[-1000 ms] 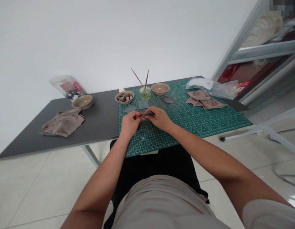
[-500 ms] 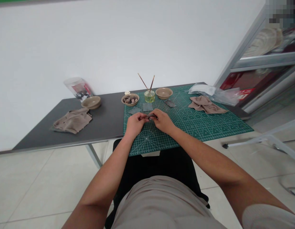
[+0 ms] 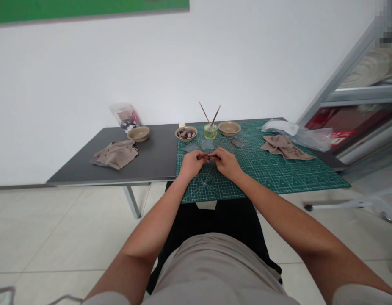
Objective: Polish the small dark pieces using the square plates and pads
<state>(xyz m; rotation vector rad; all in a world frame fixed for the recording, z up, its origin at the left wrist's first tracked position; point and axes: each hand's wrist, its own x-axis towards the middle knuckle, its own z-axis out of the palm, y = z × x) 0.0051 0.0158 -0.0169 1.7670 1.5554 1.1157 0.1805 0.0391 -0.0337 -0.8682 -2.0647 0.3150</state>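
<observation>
My left hand (image 3: 192,164) is closed, fingertips pinched on a small dark piece (image 3: 208,157) whose kind I cannot make out. Right beside it my right hand (image 3: 228,163) is closed too, its thumb and fingers meeting at the same piece. A grey folded sheet that looks like sandpaper was in the right fingers earlier; the fingers now mostly hide it. Both hands are over the green cutting mat (image 3: 259,169). Just beyond them lie grey squares resembling sandpaper (image 3: 207,145), with another one (image 3: 236,141) to the right.
A bowl of small brown and dark chunks (image 3: 186,134) stands behind, near a glass jar with two brushes (image 3: 210,131) and a second bowl (image 3: 229,128). Cloths (image 3: 116,155) (image 3: 285,147) lie on both sides. At left are another bowl (image 3: 139,134) and a clear container (image 3: 125,115); a plastic bag (image 3: 297,132) is at right.
The grey sheet in my right fingers showed more at first and is mostly hidden now. My fingers have shifted slightly around the small piece. The whole view has swung left and up.
</observation>
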